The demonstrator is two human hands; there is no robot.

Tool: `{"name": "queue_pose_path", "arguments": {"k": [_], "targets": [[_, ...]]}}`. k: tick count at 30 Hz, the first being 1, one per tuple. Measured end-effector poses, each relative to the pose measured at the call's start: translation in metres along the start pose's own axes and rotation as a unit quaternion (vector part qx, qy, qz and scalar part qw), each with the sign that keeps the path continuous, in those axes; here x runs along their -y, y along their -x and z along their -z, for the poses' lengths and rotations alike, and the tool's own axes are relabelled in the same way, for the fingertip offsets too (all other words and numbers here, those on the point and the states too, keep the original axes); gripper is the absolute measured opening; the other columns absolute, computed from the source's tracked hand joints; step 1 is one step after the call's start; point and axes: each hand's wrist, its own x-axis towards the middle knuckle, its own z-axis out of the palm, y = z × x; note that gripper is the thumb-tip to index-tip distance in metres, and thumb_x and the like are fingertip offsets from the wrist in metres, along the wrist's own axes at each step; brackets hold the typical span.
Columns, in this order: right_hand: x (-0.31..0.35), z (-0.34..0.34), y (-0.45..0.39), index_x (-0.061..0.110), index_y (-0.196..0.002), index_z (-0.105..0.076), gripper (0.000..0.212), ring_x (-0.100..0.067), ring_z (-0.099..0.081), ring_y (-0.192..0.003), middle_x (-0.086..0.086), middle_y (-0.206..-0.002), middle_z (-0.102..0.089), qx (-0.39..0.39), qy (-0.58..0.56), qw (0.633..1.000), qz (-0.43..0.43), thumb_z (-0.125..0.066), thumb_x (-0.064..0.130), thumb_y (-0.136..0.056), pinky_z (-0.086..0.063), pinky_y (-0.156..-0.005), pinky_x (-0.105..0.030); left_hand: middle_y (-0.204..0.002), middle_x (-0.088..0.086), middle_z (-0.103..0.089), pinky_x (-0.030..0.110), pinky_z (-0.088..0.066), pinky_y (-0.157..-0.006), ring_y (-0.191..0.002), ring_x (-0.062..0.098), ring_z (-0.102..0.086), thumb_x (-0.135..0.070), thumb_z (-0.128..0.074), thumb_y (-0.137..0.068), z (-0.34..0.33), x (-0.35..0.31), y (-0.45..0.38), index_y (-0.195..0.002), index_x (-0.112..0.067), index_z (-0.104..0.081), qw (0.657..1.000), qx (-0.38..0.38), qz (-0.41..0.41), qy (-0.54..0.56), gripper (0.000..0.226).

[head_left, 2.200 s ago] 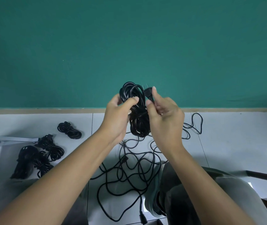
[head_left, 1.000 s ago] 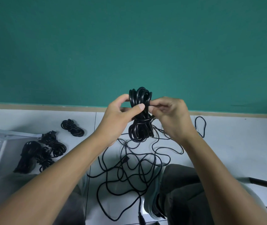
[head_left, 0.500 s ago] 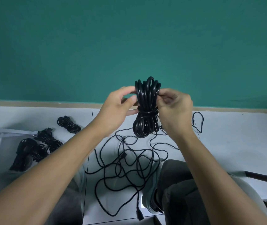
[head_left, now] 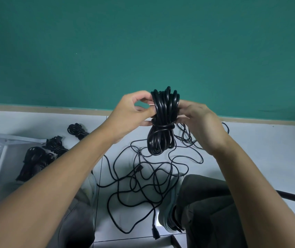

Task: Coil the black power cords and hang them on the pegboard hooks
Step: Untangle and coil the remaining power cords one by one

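Our left hand and right hand pinch the upper loops of the coiled black power cord, held above the loose cords on the floor. The bundle looks light, limp and springy; we judge the cinched waist the securest hold.

our arms are bare to the elbow, no sleeves, watch or rings showing. we wear dark grey trousers. a pale grey-green sneaker covers our right foot.
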Motion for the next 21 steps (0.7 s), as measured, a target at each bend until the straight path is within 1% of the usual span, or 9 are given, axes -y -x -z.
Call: {"name": "queue_pose_path", "arguments": {"k": [4,6,9,12,14,16,17,19,21], "targets": [[-0.002,-0.007,0.001,0.010,-0.113,-0.074,0.038,-0.032,-0.067,-0.113,-0.010,-0.111,-0.076,-0.017,-0.013,0.999,-0.036,-0.052,0.040,-0.103,-0.047,-0.106,-0.048,-0.096,-0.004,-0.060,0.052,-0.063,-0.084,-0.074,0.027,-0.069,-0.009,-0.075,-0.092,-0.001,0.004,-0.002,-0.092,-0.021,-0.066,0.997,-0.013,-0.009,-0.080,0.015],[0.001,-0.013,0.001,0.007,-0.115,-0.071,0.030,-0.022,-0.072,-0.107,-0.007,-0.109,-0.077,-0.034,-0.016,0.999,-0.039,-0.064,0.033,-0.100,-0.053,-0.100,-0.038,-0.094,-0.007,-0.060,0.056,-0.060,-0.084,-0.076,0.039,-0.069,-0.019,-0.075,-0.087,0.001,0.004,-0.002,-0.085,-0.030,-0.062,0.991,-0.015,-0.034,-0.128,0.018],[0.002,-0.024,-0.002,0.004,-0.117,-0.066,0.034,-0.012,-0.074,-0.098,-0.004,-0.108,-0.078,-0.064,-0.024,0.997,-0.042,-0.079,0.018,-0.089,-0.056,-0.086,-0.024,-0.092,-0.005,-0.060,0.058,-0.059,-0.083,-0.080,0.043,-0.066,-0.025,-0.065,-0.080,0.007,0.002,-0.002,-0.085,-0.026,-0.058,0.986,-0.010,-0.045,-0.159,0.009],[-0.006,-0.035,-0.008,0.019,-0.120,-0.054,0.064,-0.014,-0.067,-0.108,0.004,-0.121,-0.066,-0.162,0.069,0.984,-0.029,-0.093,0.036,-0.072,-0.055,-0.096,-0.036,-0.090,-0.003,-0.059,0.059,-0.058,-0.082,-0.083,0.042,-0.065,-0.022,-0.063,-0.081,0.015,0.002,0.000,-0.085,-0.027,-0.056,0.983,-0.006,-0.055,-0.176,0.009],[-0.007,-0.037,-0.010,0.031,-0.132,-0.044,0.077,-0.013,-0.051,-0.126,0.012,-0.134,-0.048,-0.157,0.129,0.978,0.041,-0.092,0.038,-0.072,-0.046,-0.107,-0.038,-0.091,-0.002,-0.059,0.059,-0.057,-0.082,-0.086,0.042,-0.065,-0.018,-0.062,-0.084,0.020,0.000,0.004,-0.086,-0.025,-0.055,0.979,0.001,-0.066,-0.191,0.010],[-0.005,-0.038,-0.013,0.031,-0.145,-0.041,0.075,-0.011,-0.045,-0.135,0.011,-0.141,-0.048,-0.080,0.128,0.984,0.100,-0.084,0.029,-0.083,-0.040,-0.116,-0.041,-0.092,0.001,-0.058,0.060,-0.055,-0.085,-0.090,0.040,-0.064,-0.013,-0.061,-0.087,0.024,-0.004,0.008,-0.089,-0.020,-0.055,0.978,0.019,-0.080,-0.193,0.009],[-0.003,-0.040,-0.013,0.030,-0.147,-0.043,0.070,-0.013,-0.051,-0.132,0.006,-0.138,-0.055,-0.052,0.104,0.987,0.108,-0.081,0.023,-0.088,-0.041,-0.115,-0.044,-0.092,0.004,-0.057,0.060,-0.055,-0.086,-0.089,0.038,-0.063,-0.011,-0.060,-0.089,0.025,-0.007,0.010,-0.091,-0.017,-0.055,0.978,0.033,-0.083,-0.187,0.008],[-0.001,-0.043,-0.015,0.024,-0.139,-0.050,0.057,-0.019,-0.063,-0.112,-0.004,-0.121,-0.065,-0.041,0.052,0.991,0.120,-0.077,0.016,-0.090,-0.048,-0.106,-0.049,-0.093,0.011,-0.056,0.061,-0.054,-0.088,-0.086,0.028,-0.058,-0.004,-0.059,-0.095,0.028,-0.012,0.013,-0.096,-0.010,-0.055,0.980,0.059,-0.083,-0.174,0.008],[0.001,-0.049,-0.017,0.016,-0.128,-0.052,0.047,-0.030,-0.064,-0.105,-0.012,-0.116,-0.064,-0.059,0.027,0.989,0.130,-0.076,0.013,-0.088,-0.051,-0.101,-0.051,-0.094,0.011,-0.056,0.060,-0.054,-0.090,-0.087,0.019,-0.055,0.001,-0.056,-0.099,0.031,-0.014,0.016,-0.099,-0.008,-0.054,0.979,0.067,-0.086,-0.171,0.010]]}}
